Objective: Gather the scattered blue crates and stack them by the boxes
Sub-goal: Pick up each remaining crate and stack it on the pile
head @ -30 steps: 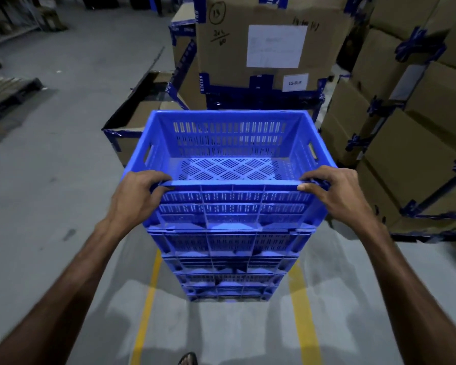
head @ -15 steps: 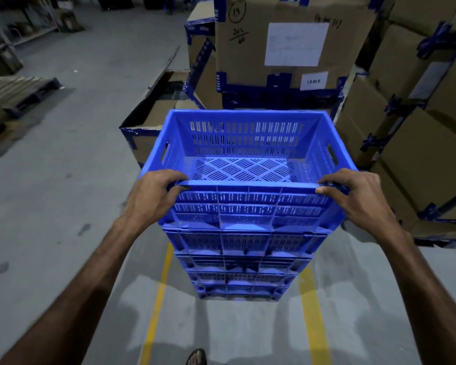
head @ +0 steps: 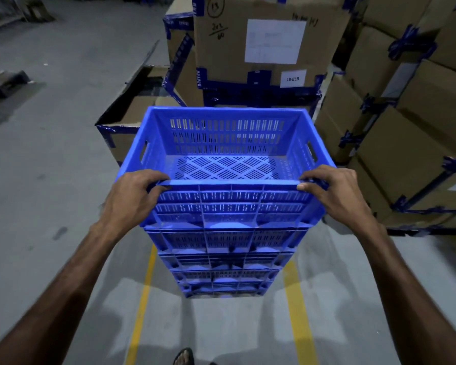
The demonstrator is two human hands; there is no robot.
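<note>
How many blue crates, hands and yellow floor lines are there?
Blue crates: 5, in one stack
Hands: 2, left hand and right hand
Yellow floor lines: 2
Total: 9

foot [head: 184,357] cut off at bottom edge, paper label [head: 275,41] print unreadable

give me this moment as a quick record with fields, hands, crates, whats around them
left hand: left hand gripping the near rim of the top crate at its left corner
right hand: right hand gripping the same rim at its right corner
top crate: top crate, blue, slotted, empty, upright
stack: stack of blue crates under it, standing on the floor
floor: grey floor with two yellow lines
behind: large taped cardboard box labelled LS-BLR
right side: stacked cardboard boxes
left of stack: open cardboard box
</note>
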